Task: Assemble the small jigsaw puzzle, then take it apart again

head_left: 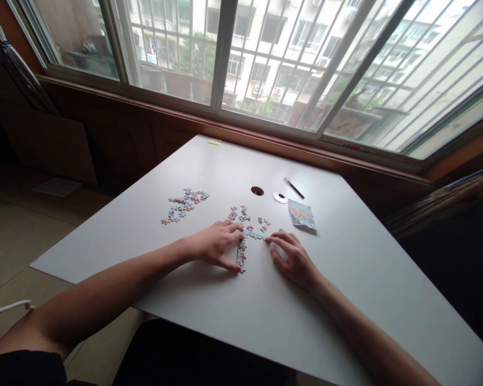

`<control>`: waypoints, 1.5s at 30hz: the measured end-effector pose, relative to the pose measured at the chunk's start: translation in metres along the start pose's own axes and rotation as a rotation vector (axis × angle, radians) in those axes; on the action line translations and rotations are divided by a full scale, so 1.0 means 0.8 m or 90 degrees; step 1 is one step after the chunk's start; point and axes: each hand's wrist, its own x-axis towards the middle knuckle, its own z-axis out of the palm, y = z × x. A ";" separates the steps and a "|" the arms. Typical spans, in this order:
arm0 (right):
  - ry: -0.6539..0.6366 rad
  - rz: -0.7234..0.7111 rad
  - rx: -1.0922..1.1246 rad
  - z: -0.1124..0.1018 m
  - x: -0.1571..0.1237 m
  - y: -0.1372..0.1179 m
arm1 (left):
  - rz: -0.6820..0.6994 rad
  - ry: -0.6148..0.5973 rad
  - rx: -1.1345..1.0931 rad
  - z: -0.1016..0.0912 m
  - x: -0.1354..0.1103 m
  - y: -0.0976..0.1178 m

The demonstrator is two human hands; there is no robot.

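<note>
A joined corner of small jigsaw pieces (243, 249) lies on the white table (209, 171), one strip running toward me and one running right. My left hand (216, 244) rests on the table with its fingertips and thumb touching the near strip. My right hand (292, 258) lies to the right, its curled fingertips pressing the end of the other strip. Several loose pieces (245, 214) sit just beyond both hands.
A larger scatter of loose pieces (183, 205) lies to the left. A small printed picture card (301, 215), a black pen (293, 187), a round cable hole (257, 191) and its silver cap (280, 198) are farther back. A barred window fills the background.
</note>
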 end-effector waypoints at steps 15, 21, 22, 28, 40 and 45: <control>-0.003 0.003 -0.007 0.001 0.000 0.000 | 0.002 0.003 -0.002 -0.004 -0.001 0.003; 0.002 -0.004 -0.009 0.001 0.000 0.000 | -0.001 0.006 -0.010 -0.003 -0.001 0.002; 0.002 -0.005 -0.010 0.001 0.000 0.000 | 0.000 0.006 -0.010 -0.003 -0.002 0.002; -0.003 0.001 -0.015 0.001 0.000 0.000 | 0.002 0.004 -0.010 -0.003 -0.003 0.002; 0.000 -0.006 -0.016 0.001 0.001 -0.002 | 0.004 0.007 -0.003 -0.002 -0.003 0.002; -0.007 -0.001 -0.009 0.002 0.000 0.000 | 0.002 0.004 0.000 -0.003 -0.003 0.002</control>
